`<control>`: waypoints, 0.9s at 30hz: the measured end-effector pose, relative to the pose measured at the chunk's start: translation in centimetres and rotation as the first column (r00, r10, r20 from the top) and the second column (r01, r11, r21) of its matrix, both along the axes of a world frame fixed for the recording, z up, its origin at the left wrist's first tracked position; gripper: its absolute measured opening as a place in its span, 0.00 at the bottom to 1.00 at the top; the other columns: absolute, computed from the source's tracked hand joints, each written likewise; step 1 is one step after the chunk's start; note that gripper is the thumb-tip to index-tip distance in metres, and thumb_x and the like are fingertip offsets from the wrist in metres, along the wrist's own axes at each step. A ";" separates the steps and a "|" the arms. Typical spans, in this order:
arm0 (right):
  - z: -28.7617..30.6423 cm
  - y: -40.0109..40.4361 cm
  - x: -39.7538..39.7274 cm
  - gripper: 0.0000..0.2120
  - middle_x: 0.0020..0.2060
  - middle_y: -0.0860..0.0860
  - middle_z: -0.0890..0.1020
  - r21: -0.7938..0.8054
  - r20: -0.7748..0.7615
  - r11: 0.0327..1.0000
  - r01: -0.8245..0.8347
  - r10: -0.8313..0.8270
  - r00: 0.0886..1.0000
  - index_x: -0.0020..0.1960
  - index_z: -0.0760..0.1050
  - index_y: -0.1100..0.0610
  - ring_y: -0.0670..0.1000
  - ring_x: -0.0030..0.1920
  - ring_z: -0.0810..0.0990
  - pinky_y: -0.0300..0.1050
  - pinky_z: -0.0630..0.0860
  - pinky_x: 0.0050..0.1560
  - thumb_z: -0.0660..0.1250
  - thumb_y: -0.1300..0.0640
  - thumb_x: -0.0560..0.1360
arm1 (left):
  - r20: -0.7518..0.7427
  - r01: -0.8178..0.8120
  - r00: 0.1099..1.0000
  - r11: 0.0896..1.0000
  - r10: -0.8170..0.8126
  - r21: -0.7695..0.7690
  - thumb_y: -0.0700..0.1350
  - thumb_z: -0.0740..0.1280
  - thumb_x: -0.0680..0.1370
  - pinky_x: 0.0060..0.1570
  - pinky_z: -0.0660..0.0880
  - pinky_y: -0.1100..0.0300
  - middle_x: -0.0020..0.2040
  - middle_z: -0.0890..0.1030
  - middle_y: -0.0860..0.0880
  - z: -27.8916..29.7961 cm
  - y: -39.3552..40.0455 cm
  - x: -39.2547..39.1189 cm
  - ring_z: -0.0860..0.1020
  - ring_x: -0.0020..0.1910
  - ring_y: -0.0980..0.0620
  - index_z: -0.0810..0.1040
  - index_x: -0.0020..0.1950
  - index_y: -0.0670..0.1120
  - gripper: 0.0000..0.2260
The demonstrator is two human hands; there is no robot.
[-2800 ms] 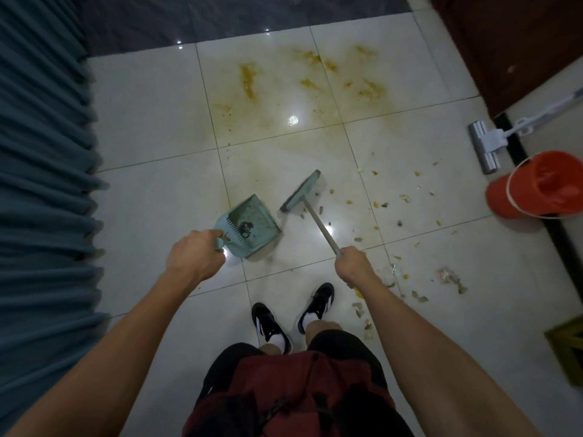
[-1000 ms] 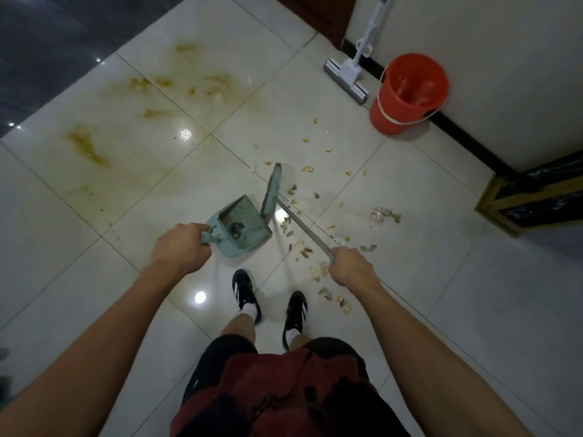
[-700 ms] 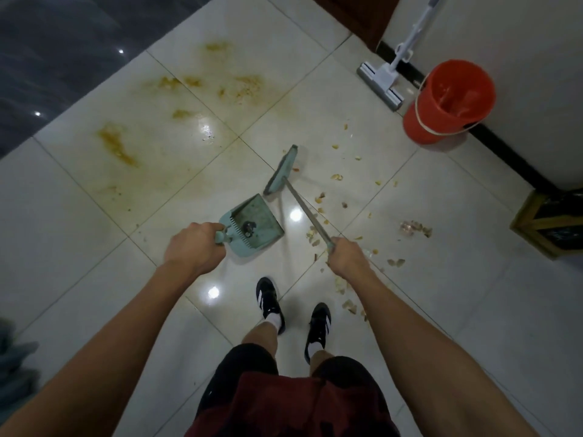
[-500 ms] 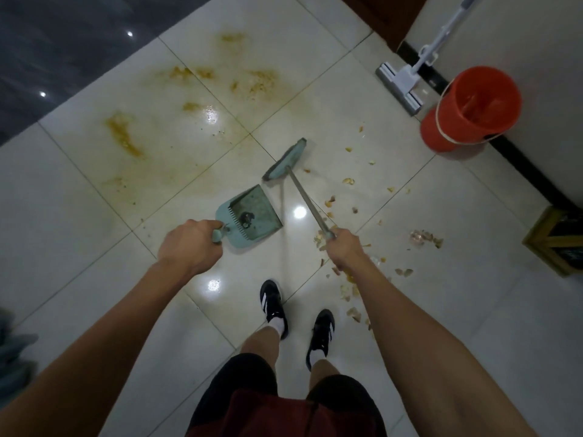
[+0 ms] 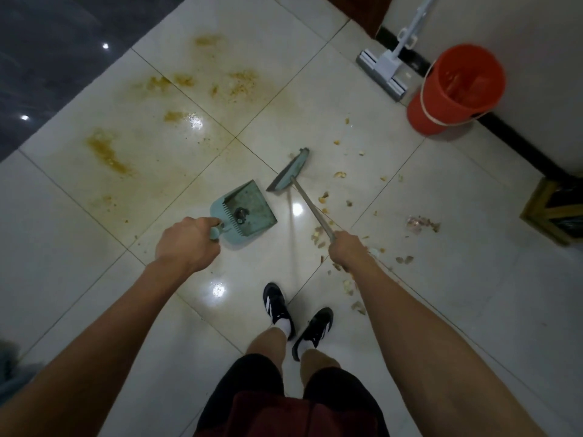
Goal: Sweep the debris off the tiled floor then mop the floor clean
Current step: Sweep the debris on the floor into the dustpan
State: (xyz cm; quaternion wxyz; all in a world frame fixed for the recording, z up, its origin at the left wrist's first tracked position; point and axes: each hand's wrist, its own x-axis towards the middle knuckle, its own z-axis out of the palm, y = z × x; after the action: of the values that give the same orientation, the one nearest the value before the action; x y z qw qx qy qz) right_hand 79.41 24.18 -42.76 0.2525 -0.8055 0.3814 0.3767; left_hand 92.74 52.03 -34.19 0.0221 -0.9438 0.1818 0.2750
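Left hand (image 5: pixel 187 244) grips dustpan (image 5: pixel 245 213) handle, right hand (image 5: pixel 348 250) grips broom (image 5: pixel 288 173) stick, broom head just beyond dustpan mouth, debris (image 5: pixel 340 175) scattered right of dustpan; best drag short low strokes toward dustpan, pan edge flat on floor.

Home interior, tiled floor (image 5: pixel 473 310), mop (image 5: pixel 383 69), bucket (image 5: pixel 454 89)

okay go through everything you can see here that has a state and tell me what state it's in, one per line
left hand: grips the dustpan handle
right hand: grips the broom handle
dustpan: held low over the floor, a small dark clump inside
broom: head at the floor, handle tilted
debris: scattered, unswept
floor: yellow-brown stains, unmopped
mop: leaning at the wall, unused
bucket: upright
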 end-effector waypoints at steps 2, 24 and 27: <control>0.5 -0.6 -2.1 0.15 0.56 0.58 0.79 -0.002 -0.028 1.000 0.014 -0.014 1.000 0.65 0.73 0.60 0.56 0.44 0.77 0.46 0.76 0.39 0.59 0.60 0.79 | 0.006 0.012 1.000 1.000 -0.012 -0.001 0.48 0.64 0.78 0.40 0.80 0.55 0.44 0.81 0.48 0.3 -1.0 -0.7 0.80 0.39 0.47 0.77 0.67 0.58 0.17; 6.5 -7.8 -19.4 0.08 0.38 0.57 0.78 0.111 0.055 0.908 0.404 -0.411 0.910 0.53 0.72 0.63 0.54 0.31 0.79 0.44 0.75 0.28 0.58 0.61 0.78 | 0.042 0.126 0.991 0.992 -0.126 0.008 0.44 0.66 0.75 0.43 0.79 0.53 0.46 0.82 0.46 4.4 -11.8 -11.1 0.79 0.42 0.43 0.82 0.58 0.54 0.14; 7.2 -8.2 -18.2 0.09 0.34 0.58 0.78 0.145 0.074 0.904 0.403 -0.416 0.906 0.51 0.75 0.64 0.54 0.26 0.77 0.44 0.76 0.25 0.57 0.63 0.78 | 0.049 0.124 0.991 0.992 -0.124 0.005 0.44 0.66 0.74 0.41 0.78 0.55 0.44 0.82 0.47 5.0 -11.8 -10.3 0.79 0.41 0.43 0.83 0.57 0.53 0.13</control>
State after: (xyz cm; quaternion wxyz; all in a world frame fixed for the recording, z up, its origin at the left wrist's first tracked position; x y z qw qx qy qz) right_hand 61.16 16.03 -35.61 0.3958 -0.7079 0.5041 0.2967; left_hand 82.41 40.26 -29.21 0.0445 -0.9371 0.2394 0.2499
